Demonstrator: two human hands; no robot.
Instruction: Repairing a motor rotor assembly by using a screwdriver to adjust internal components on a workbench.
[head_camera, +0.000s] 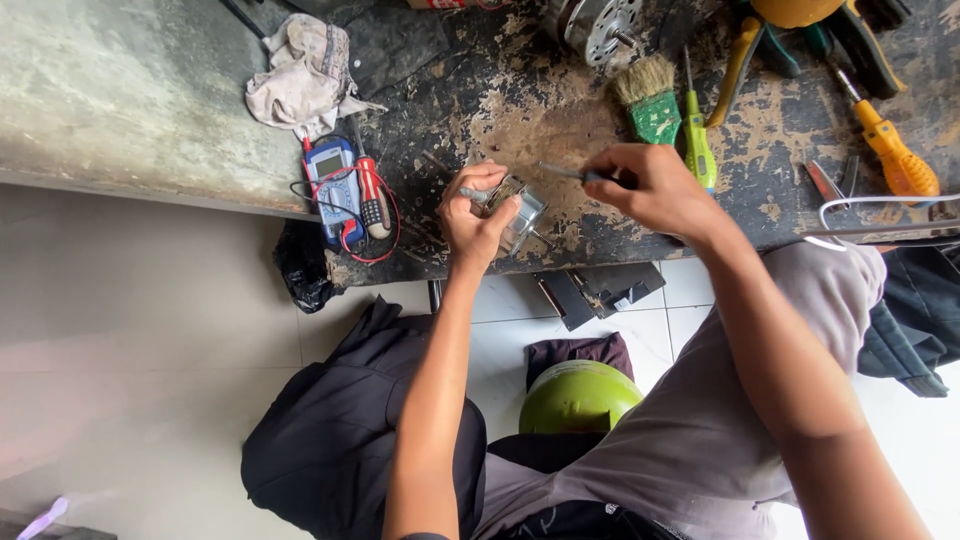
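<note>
Both bare forearms reach forward from the bottom of the view, the left one nearly straight up the middle, the right one slanting in from the lower right. The left hand (478, 222) is curled into a tight grip, fingers wrapped over, knuckles up. The right hand (652, 188) pinches with thumb and fingertips, wrist bent leftward toward the left hand.

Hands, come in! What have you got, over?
Left hand grips small round silver metal part. Right hand holds thin dark tool pointed at it. Blue multimeter lies left, apart.
</note>
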